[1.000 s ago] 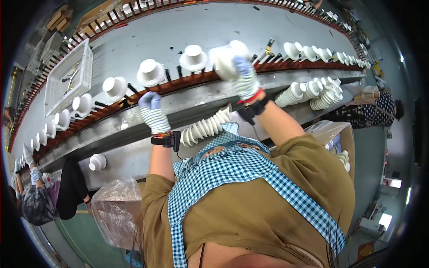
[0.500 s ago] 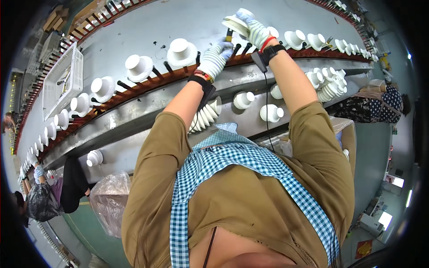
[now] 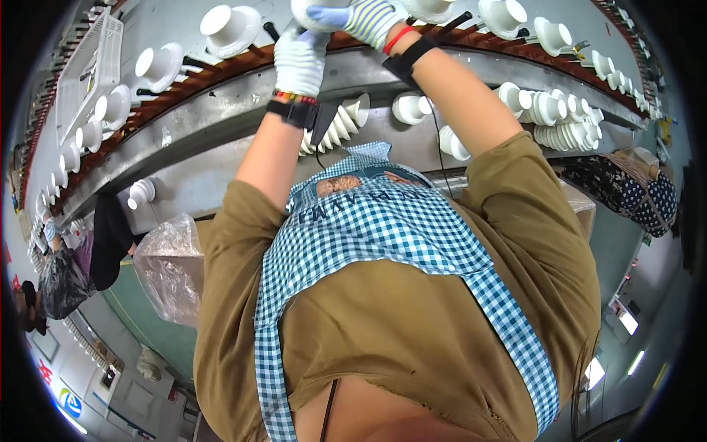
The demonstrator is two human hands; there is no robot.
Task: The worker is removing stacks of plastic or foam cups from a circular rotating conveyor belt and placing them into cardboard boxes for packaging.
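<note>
At the top edge of the view, a white brimmed cup-shaped piece (image 3: 313, 6) is partly cut off by the frame. My right hand (image 3: 368, 22), in a striped glove, is closed on its side, fingers stretched along it. My left hand (image 3: 300, 65), gloved too, is just below the piece, its fingers bent up against its lower edge. Whatever those left fingers grip is hidden. Similar white brimmed cups stand along the rack to both sides, the closest being one on the left (image 3: 230, 31) and one on the right (image 3: 503, 16).
A dark-pegged, red-brown rack (image 3: 213, 70) curves along the metal table edge. Stacked white cups (image 3: 567, 132) lie on the lower ledge at right, another nested stack (image 3: 339, 131) below my left wrist. A white basket (image 3: 88, 74) sits at left. Co-workers sit at far left and right.
The view has shifted, and the table now sits higher in it. Both hands have moved left along the rack with the white cup, and my left hand is now close under it.
</note>
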